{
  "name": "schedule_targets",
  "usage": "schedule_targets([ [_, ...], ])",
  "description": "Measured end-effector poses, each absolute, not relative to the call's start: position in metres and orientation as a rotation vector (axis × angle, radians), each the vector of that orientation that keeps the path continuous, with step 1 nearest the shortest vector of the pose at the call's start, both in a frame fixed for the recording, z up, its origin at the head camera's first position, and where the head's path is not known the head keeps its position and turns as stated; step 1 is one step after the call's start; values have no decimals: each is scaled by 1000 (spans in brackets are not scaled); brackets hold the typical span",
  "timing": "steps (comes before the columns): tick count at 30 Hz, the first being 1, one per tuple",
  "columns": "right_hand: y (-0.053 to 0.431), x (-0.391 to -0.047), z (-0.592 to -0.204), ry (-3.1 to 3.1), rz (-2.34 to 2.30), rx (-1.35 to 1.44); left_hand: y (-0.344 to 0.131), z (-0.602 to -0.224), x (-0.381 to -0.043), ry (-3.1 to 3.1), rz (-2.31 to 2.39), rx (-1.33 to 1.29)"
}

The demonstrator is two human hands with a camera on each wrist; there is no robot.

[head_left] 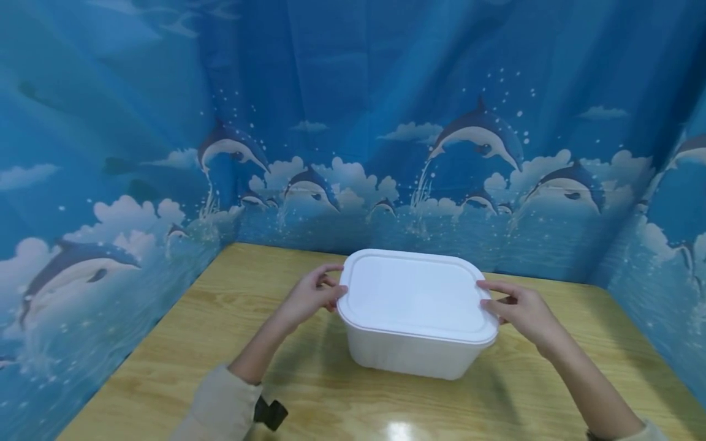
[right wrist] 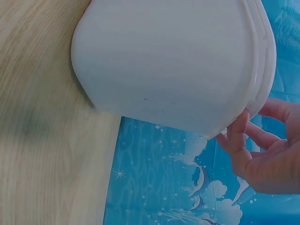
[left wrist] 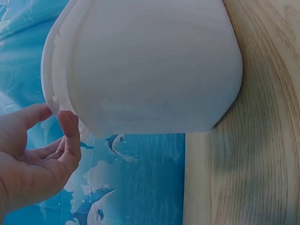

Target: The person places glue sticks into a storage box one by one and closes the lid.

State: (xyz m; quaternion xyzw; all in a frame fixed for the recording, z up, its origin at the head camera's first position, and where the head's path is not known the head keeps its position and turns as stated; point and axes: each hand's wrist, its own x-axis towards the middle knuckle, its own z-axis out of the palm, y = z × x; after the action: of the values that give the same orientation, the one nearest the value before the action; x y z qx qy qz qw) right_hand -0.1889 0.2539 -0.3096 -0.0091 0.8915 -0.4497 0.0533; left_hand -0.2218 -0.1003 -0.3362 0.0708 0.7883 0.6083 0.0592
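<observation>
A white plastic box (head_left: pixel 405 355) with rounded corners stands on the wooden table, topped by a white lid (head_left: pixel 416 294). At the lid's left end, my left hand (head_left: pixel 310 295) pinches the edge between thumb and fingers. My right hand (head_left: pixel 524 311) grips the opposite edge in the same way. The left wrist view shows the box's smooth end wall (left wrist: pixel 154 65), with thumb and fingertips right at the lid's rim. From the right wrist, the fingers likewise hold the lid rim (right wrist: pixel 267 56), bent around its corner. The inside of the box is hidden by the lid.
The light wooden table (head_left: pixel 193 343) extends around the box on both sides. Blue curtains (head_left: pixel 353 122) printed with dolphins and clouds hang behind the table and along its left and right sides. A small black object (head_left: pixel 270 414) sits at the left cuff.
</observation>
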Motion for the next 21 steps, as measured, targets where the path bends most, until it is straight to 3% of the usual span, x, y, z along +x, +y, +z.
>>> schedule_targets([
  [21,251,-194,-310,2862,-1119,-96,-84,-327,-219,2848,1224,178],
])
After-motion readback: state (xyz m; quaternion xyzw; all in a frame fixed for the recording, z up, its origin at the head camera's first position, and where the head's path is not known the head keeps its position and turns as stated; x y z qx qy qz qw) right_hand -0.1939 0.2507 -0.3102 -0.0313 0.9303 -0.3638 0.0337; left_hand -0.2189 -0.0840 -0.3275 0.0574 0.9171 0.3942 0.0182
